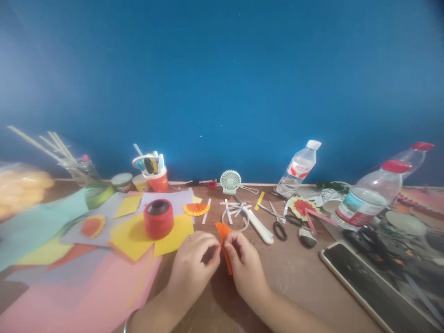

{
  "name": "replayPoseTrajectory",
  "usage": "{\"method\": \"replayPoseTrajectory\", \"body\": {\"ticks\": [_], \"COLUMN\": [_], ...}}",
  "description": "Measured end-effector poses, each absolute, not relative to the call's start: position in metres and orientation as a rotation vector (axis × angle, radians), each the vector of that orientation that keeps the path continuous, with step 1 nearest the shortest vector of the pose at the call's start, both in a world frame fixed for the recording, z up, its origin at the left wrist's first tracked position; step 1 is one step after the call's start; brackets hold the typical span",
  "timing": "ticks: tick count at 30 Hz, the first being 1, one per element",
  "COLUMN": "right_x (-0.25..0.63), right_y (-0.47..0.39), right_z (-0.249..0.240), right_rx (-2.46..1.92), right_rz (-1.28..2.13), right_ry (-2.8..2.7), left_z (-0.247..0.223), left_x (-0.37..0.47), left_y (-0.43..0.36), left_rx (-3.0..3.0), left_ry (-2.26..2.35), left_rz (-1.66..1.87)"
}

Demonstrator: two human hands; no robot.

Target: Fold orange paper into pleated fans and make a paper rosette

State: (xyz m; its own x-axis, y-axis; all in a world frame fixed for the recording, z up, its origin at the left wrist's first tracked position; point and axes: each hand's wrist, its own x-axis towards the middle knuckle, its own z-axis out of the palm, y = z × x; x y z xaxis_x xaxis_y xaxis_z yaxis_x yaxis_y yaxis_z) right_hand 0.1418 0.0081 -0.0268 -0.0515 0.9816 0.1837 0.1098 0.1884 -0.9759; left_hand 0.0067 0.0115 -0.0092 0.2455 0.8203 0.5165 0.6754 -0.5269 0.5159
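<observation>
A folded strip of pleated orange paper (223, 230) stands between my hands above the brown table. My right hand (244, 263) pinches it near the middle, thumb in front; its top end fans out a little and its lower end shows below the fingers. My left hand (194, 259) closes thumb and forefinger on the paper's left edge. Beyond them lie a yellow and orange paper fan (196, 209) and several white paper strips (227, 203). Right of these rest a white-handled tool (260, 226) and black-handled scissors (279, 229).
A red tape roll (158, 224) sits on yellow paper (132, 238) at left, over pink sheets (90, 291). Behind are a cup of pens (157, 180) and a small fan (231, 181). At right are a bottle (373, 199), a phone (374, 286) and a paper rosette (301, 207).
</observation>
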Motion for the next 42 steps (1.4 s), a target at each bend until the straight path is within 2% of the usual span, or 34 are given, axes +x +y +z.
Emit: {"method": "replayPoseTrajectory", "body": {"ticks": [10, 17, 22, 31, 42], "right_x": [0.144, 0.145, 0.146, 0.146, 0.146], "right_y": [0.006, 0.008, 0.007, 0.008, 0.01], "right_z": [-0.026, -0.026, -0.028, -0.031, -0.03], "right_rx": [-1.181, -1.171, -1.15, -1.158, -1.197], "right_rz": [0.94, 0.924, 0.905, 0.923, 0.901], "right_ry": [-1.573, -1.55, -1.578, -1.509, -1.522], "left_z": [-0.002, -0.004, -0.003, -0.012, -0.01], "left_x": [0.009, 0.006, 0.006, 0.004, 0.005], "left_y": [0.01, 0.011, 0.013, 0.013, 0.015], "left_rx": [2.436, 2.416, 2.453, 2.195, 2.195], "left_ry": [1.502, 1.417, 1.424, 1.406, 1.404], "left_rz": [0.976, 1.048, 0.913, 0.896, 0.888]}}
